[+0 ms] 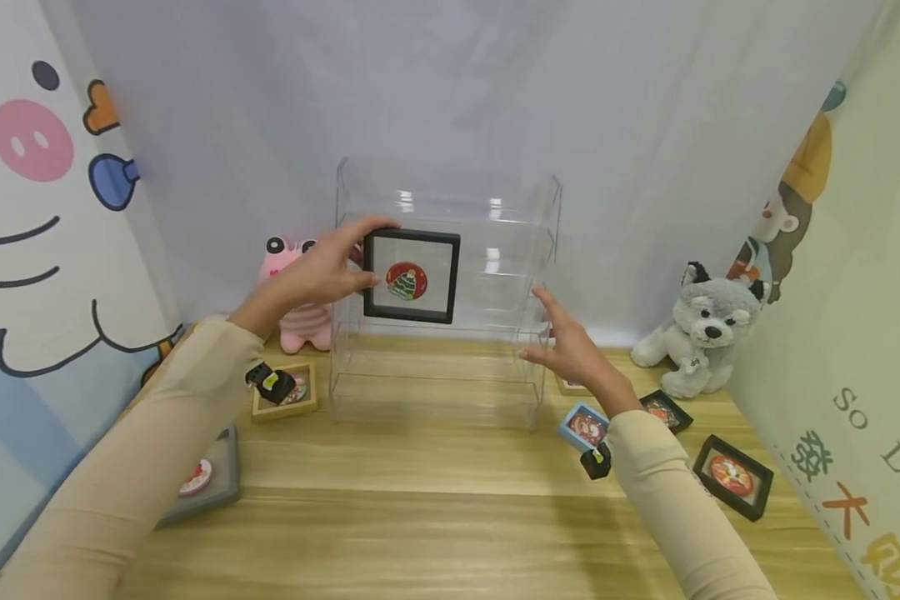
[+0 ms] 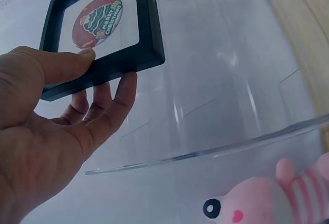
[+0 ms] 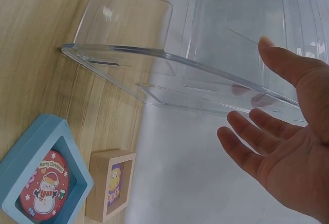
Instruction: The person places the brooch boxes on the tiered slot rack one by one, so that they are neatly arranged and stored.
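Note:
In the head view my left hand (image 1: 333,265) grips the left side of a black square frame (image 1: 456,279), thumb on its front and fingers behind. Inside its clear pane is a round red badge (image 2: 97,21) with a Christmas tree on it. The frame is held upright before a clear acrylic tiered shelf (image 1: 435,400) standing on the table. My right hand (image 1: 573,350) is at the shelf's right side, its fingers spread and holding nothing. In the right wrist view the fingertips (image 3: 237,118) are right by the clear side panel.
Left of the shelf are a pink plush toy (image 1: 305,325), a wooden frame (image 1: 307,390) and a grey frame (image 1: 228,475). To the right are a blue frame (image 1: 573,410), black frames (image 1: 753,502) and a grey plush husky (image 1: 720,333). A small wooden frame (image 3: 97,183) lies behind the blue one.

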`<move>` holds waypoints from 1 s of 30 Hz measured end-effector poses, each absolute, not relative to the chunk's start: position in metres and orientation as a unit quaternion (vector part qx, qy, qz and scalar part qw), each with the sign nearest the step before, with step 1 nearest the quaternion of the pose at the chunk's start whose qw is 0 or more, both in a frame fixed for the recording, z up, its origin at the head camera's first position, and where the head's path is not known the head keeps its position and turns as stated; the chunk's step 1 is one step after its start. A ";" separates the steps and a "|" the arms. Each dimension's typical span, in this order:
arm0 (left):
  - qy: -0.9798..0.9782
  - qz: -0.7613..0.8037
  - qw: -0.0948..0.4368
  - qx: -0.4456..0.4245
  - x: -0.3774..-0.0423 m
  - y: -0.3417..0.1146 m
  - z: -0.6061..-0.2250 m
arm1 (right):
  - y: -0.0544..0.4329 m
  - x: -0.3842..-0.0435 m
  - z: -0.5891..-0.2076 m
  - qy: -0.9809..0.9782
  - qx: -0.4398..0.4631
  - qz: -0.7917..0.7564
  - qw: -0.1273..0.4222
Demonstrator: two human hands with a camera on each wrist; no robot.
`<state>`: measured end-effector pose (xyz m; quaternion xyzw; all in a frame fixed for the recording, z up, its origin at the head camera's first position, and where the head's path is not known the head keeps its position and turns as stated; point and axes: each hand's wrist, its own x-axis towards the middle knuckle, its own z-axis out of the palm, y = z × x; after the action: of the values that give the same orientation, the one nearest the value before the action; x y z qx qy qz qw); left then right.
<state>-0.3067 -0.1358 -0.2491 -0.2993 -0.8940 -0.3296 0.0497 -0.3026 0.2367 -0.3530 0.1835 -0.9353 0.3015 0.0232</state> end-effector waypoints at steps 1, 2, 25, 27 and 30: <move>-0.894 -0.328 0.055 -0.300 -0.310 -0.135 -0.247 | 0.237 -0.303 -0.353 -0.936 0.183 0.302 0.023; -0.893 -0.328 0.060 -0.302 -0.313 -0.135 -0.244 | 0.237 -0.303 -0.353 -0.936 0.181 0.301 0.022; -0.901 -0.294 0.149 -0.283 -0.359 -0.124 -0.216 | 0.236 -0.300 -0.354 -0.937 0.177 0.301 0.017; -0.904 -0.285 0.156 -0.278 -0.361 -0.123 -0.216 | 0.236 -0.300 -0.354 -0.937 0.176 0.301 0.019; -0.906 -0.277 0.165 -0.273 -0.364 -0.122 -0.216 | 0.237 -0.301 -0.355 -0.937 0.178 0.301 0.023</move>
<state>-0.3643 -0.1217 -0.2165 -0.2733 -0.9063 -0.2771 0.1646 -0.3009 0.2367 -0.3545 0.1775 -0.9367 0.3010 0.0228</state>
